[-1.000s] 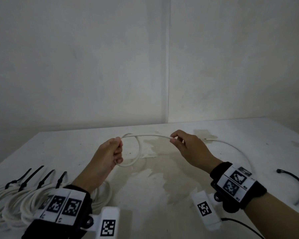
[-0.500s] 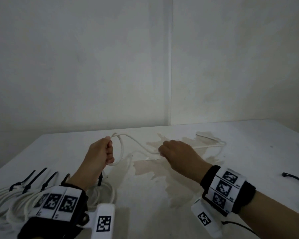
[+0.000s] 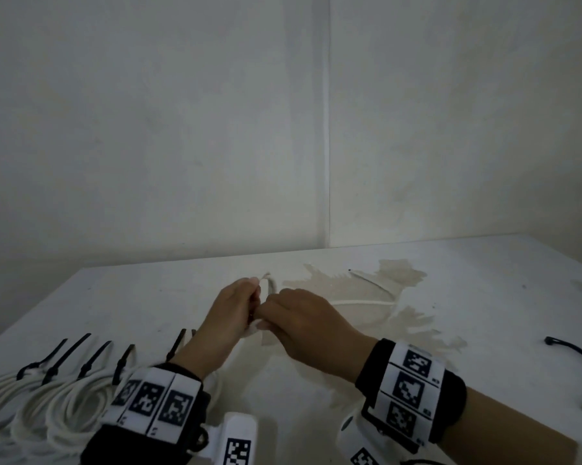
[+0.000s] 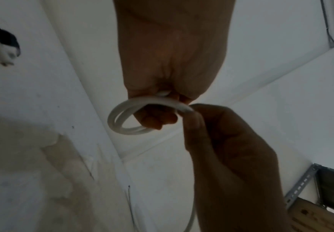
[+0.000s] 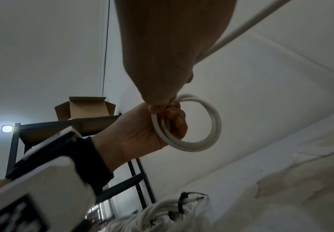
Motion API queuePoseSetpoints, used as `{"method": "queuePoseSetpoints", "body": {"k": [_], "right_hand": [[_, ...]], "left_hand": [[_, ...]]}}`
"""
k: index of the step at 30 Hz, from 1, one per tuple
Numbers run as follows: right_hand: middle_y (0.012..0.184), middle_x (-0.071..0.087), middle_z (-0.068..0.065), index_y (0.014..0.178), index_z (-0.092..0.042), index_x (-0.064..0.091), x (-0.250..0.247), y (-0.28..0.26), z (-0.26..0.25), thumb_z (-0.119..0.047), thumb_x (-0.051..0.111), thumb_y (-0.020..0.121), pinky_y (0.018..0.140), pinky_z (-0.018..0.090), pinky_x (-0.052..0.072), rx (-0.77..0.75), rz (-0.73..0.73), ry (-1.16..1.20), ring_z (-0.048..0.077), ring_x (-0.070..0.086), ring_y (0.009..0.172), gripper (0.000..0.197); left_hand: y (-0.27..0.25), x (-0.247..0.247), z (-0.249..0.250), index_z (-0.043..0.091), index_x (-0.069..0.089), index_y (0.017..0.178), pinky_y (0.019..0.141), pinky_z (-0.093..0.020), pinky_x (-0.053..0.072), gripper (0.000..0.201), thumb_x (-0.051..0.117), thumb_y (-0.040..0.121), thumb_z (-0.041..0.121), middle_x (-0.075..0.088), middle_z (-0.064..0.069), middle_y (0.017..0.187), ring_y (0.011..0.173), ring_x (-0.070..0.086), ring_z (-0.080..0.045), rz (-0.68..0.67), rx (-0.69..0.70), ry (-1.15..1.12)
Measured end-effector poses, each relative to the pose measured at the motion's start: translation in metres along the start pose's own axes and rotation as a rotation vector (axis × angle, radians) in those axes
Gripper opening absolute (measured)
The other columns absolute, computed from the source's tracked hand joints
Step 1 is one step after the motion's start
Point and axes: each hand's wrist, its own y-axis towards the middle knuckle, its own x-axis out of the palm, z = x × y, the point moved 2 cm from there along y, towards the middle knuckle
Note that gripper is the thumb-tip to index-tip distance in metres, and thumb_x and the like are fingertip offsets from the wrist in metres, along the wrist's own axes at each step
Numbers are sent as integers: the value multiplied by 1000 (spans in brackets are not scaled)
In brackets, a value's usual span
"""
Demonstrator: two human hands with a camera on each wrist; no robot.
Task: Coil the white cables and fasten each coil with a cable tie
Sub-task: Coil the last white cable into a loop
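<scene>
Two hands pinch white cable [image 5: 196, 124] loops | left hand [image 3: 230, 313]; right hand [image 3: 304, 325] | stained white table [image 3: 484, 297]; bare walls

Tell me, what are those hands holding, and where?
Both hold one white cable: left hand grips its small coil, right hand pinches the strand joining it.

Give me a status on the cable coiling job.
Done: several tied coils lie at the table's left edge, black ties on them. In hand: the left hand grips a small coil of about two loops; the right hand feeds white cable. Left: the trailing length, then the loose black tie.
</scene>
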Motion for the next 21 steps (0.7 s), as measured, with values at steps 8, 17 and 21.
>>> {"method": "queuePoseSetpoints", "body": {"k": [8, 17, 21], "right_hand": [[78, 63, 5, 84, -7, 59, -22, 7, 12, -42, 38, 82, 62, 23, 33, 260, -85, 275, 18, 52, 67, 41], [83, 67, 3, 87, -9, 67, -30, 0, 49, -32, 50, 86, 69, 43, 49, 408, 30, 347, 22, 59, 73, 28], [88, 69, 3, 92, -8, 69, -29, -3, 54, -32, 50, 86, 72, 36, 50, 440, 53, 379, 19, 60, 77, 32]], "left_hand": [[-13, 12, 4, 13, 35, 58, 36, -16, 21, 39, 29, 96, 7, 30, 9, 38, 34, 22, -5, -197, -139, -77], [-18, 10, 6, 12, 39, 61, 36, -15, 18, 40, 31, 98, 22, 29, 7, 43, 33, 21, -4, -269, -190, -282], [-21, 7, 9, 10, 43, 64, 36, -15, 19, 36, 34, 98, 19, 30, 7, 44, 35, 22, -3, -247, -121, -335]]}}
